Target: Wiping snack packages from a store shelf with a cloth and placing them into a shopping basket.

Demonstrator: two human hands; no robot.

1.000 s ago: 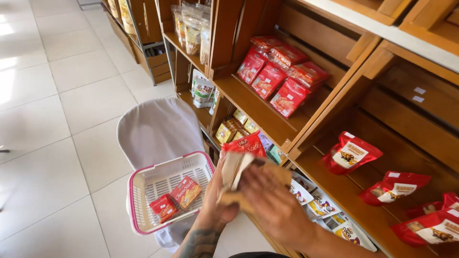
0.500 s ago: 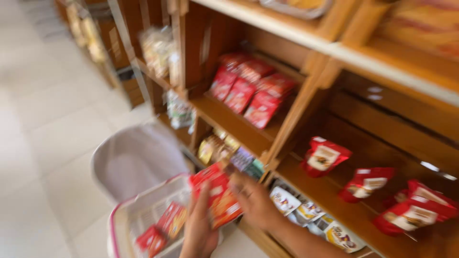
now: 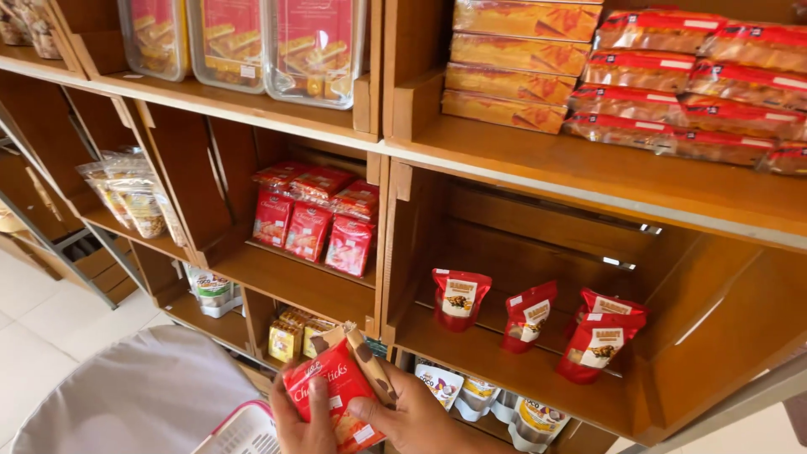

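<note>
Wooden shop shelves (image 3: 513,172) with red pouches behind, red snack packet (image 3: 334,397) near the bottom edge, left hand (image 3: 301,427) gripping its left side, right hand (image 3: 414,418) gripping its right side, pink basket (image 3: 239,431) just left.

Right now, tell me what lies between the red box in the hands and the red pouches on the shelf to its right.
Head view: bare wooden shelf board lies between the red box and the red pouches; nothing else.
</note>
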